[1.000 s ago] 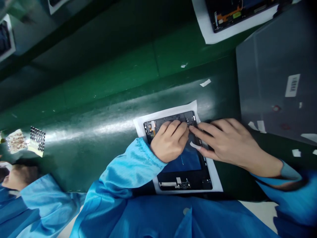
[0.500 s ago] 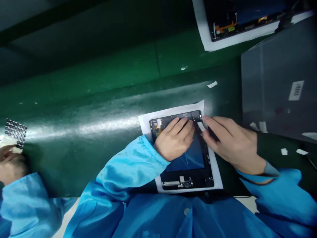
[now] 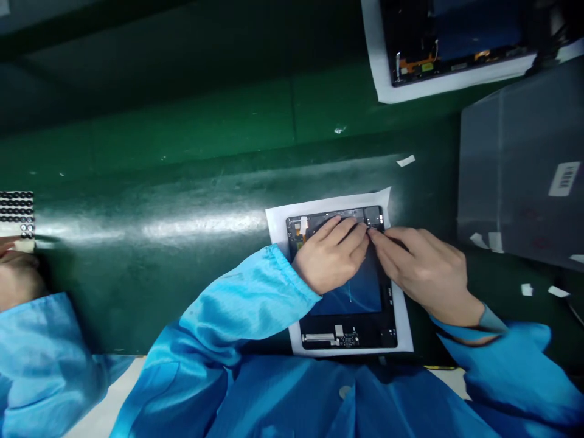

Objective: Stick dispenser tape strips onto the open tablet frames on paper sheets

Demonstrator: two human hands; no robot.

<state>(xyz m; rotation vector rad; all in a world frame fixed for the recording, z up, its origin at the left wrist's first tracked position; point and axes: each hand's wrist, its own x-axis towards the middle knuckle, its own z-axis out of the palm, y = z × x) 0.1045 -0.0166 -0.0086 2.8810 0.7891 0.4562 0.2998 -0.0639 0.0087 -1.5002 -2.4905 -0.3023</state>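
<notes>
- Two opened tablets: one tablet (image 3: pixel 351 298) at lower centre, partly hidden by hands; a second tablet (image 3: pixel 479 24) at upper right, cut off.
- Two hands over the first: left hand (image 3: pixel 332 258) with fingers bent, right hand (image 3: pixel 422 271) with fingertips bunched (whether either grips anything, one cannot tell).
- One co-worker's hand (image 3: pixel 20 281), cut off at left.

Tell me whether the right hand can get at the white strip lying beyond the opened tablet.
Likely yes: the right hand is close, and only flat green tabletop shows between it and the white strip, though it is busy at the opened tablet.
</notes>
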